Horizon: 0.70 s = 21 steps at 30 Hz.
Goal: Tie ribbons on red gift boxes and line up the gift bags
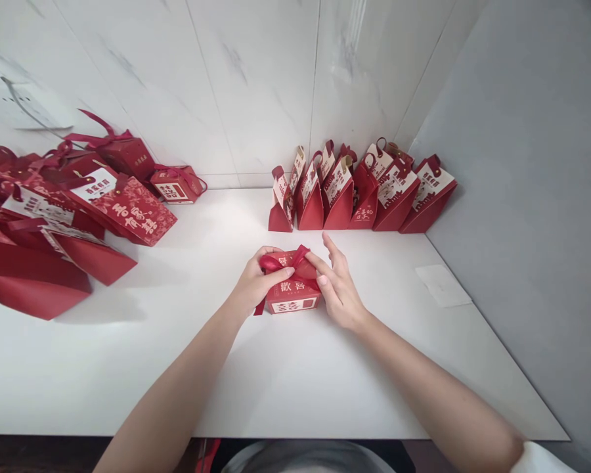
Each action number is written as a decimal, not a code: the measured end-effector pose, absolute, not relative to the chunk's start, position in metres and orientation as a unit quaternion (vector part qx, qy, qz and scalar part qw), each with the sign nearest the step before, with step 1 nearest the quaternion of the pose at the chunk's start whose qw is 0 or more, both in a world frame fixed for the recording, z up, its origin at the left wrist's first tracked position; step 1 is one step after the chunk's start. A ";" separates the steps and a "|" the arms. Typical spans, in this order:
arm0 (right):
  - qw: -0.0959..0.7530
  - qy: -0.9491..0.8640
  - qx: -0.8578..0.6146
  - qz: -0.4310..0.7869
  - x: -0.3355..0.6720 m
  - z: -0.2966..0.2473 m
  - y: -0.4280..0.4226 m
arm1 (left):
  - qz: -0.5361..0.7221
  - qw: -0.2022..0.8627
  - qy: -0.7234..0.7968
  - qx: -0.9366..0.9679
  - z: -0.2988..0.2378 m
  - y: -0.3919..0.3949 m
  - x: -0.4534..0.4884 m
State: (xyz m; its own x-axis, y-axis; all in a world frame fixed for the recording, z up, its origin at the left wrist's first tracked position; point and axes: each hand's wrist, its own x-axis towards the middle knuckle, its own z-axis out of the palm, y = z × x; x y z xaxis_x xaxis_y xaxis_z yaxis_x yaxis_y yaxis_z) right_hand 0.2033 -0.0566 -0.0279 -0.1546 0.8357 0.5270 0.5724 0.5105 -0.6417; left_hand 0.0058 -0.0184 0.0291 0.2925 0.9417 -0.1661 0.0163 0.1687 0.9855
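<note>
A small red gift box [295,290] with white and gold lettering rests on the white table in front of me. A dark red ribbon [303,267] is looped across its top, and one tail hangs down at the left. My left hand [260,279] is closed around the box's left side, its thumb pressed on the ribbon over the top. At the right side, my right hand [339,286] has its fingers apart. One fingertip touches the ribbon, while another finger points up and away from the box.
Several red gift bags [113,203] are crowded at the left, beside a small ribboned box [178,184] near the tiled wall. A row of red triangular boxes [337,200] stands at the back right. A white paper [442,286] lies by the grey panel [526,217].
</note>
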 end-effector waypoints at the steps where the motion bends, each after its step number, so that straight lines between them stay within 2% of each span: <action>1: 0.448 -0.736 -0.481 0.163 0.203 -0.029 -0.057 | 0.379 0.611 0.458 0.522 0.028 -0.018 0.006; 8: 0.466 -0.707 -0.472 0.246 0.199 -0.032 -0.058 | 0.388 0.617 0.451 0.515 0.026 -0.019 0.007; 13: 0.476 -0.693 -0.455 0.292 0.198 -0.032 -0.056 | 0.454 0.576 0.471 0.490 0.020 -0.017 0.007; 17: 0.486 -0.693 -0.449 0.287 0.197 -0.028 -0.056 | 0.479 0.573 0.478 0.462 0.016 -0.013 0.005; 21: 0.531 -0.683 -0.438 0.243 0.197 -0.022 -0.058 | 0.474 0.555 0.489 0.479 0.012 -0.008 0.001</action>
